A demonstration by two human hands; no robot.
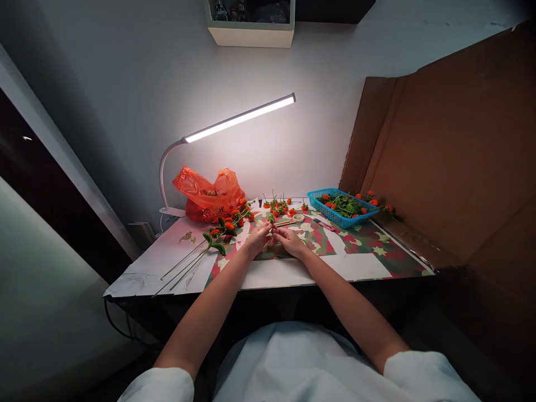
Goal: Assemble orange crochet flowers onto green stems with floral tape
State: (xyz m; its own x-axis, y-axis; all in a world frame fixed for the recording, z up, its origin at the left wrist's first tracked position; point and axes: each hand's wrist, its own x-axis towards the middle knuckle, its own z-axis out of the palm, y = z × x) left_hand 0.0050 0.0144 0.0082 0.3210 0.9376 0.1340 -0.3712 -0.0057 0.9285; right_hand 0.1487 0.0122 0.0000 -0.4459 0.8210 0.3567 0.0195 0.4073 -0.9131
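Observation:
A small green sprig (271, 219) pokes up between my hands, above the middle of the table. My left hand (258, 239) is closed, with its fingertips pinching the sprig. My right hand (290, 242) meets it from the other side, its fingers pinched at the sprig's lower end; the fingers partly hide what lies between them. Just behind my hands are several short orange flower heads (292, 212), a roll of tape (298, 218) and a thin tan stick (285, 223). Long-stemmed orange artificial flowers (228, 225) lie to the left of my left hand.
A blue basket (344, 221) of green stems and orange flowers stands at the right, with a pink-handled cutter (324, 224) beside it. At the back left sit a red plastic bag (209, 196) and a lit lamp (243, 117). Tall cardboard (452, 145) borders the right side.

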